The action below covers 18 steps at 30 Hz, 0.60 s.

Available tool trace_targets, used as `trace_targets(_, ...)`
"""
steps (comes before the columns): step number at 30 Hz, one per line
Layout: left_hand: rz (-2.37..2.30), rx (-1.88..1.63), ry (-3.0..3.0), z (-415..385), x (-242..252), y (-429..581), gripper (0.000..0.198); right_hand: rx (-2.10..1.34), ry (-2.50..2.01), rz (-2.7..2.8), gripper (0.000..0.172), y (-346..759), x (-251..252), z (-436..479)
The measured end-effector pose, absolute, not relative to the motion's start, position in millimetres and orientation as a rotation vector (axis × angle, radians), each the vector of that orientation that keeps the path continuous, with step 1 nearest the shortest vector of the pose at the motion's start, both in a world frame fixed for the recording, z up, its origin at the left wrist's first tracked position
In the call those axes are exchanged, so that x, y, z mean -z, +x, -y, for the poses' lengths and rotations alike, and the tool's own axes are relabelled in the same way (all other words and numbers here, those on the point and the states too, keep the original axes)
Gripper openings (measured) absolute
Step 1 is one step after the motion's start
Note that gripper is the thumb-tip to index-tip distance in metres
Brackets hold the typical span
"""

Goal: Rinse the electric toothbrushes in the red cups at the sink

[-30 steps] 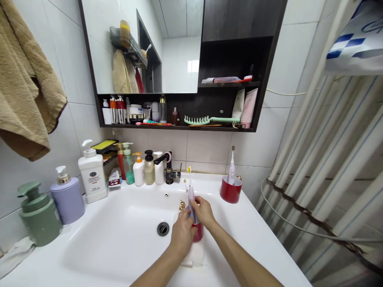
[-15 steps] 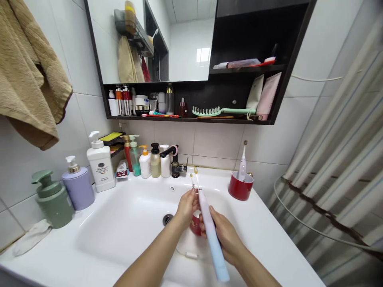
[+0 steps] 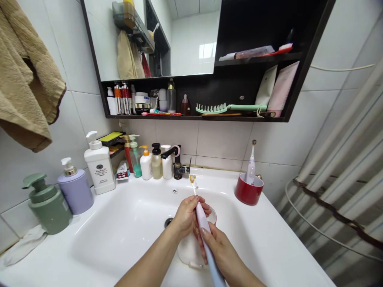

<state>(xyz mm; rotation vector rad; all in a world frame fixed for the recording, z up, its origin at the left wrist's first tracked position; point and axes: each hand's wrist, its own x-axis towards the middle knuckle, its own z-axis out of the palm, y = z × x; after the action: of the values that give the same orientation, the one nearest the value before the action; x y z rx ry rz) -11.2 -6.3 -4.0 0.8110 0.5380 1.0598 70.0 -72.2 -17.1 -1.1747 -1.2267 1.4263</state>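
Over the sink, my right hand point(image 3: 220, 247) is closed around the pink-to-blue handle of an electric toothbrush point(image 3: 202, 217). My left hand point(image 3: 188, 215) pinches the same toothbrush where the neck of its brush head point(image 3: 193, 179) meets the handle. The brush head points away from me, toward the faucet, and its bristles look yellowish. Behind my fingers a red cup point(image 3: 213, 215) with a pale inside is partly hidden in the basin. Under my wrists lies a white object point(image 3: 188, 249), mostly covered by my hands.
A black faucet point(image 3: 177, 163) stands at the sink's back rim. Pump bottles point(image 3: 100, 167) line the left and back. On the right, a red cup point(image 3: 249, 191) holds another electric toothbrush point(image 3: 250, 171). A dark mirror cabinet point(image 3: 191, 117) overhangs the back; a curtain point(image 3: 338, 167) hangs at right.
The brush head sat beside the handle's tip, in my left fingers; now it lines up with the handle. My left hand has turned and closed around the joint. The view has shifted slightly.
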Motion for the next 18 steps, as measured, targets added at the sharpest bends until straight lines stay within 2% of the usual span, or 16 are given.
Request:
trace_targets(8, -0.690, -1.180, 0.857, 7.9, 2.2, -9.3, 0.019, -1.036, -1.383, 1.416, 0.029, 73.8, 27.1, 68.4)
trace_targets(10, -0.693, -1.227, 0.819, 9.0, 1.5, -7.6, 0.018, -1.073, -1.382, 1.396, 0.028, 71.9, 21.5, 69.2)
trace_targets(14, -0.659, -1.262, 0.731, 9.9, 0.1, -6.3, 0.017, -1.423, -1.242, 1.246, 0.029, 67.0, 11.0, 71.9)
trace_targets(18, -0.606, -1.307, 0.704, 8.1, 0.0, -6.8, 0.016, -1.269, -1.295, 1.329, 0.025, 67.8, 15.4, 71.0)
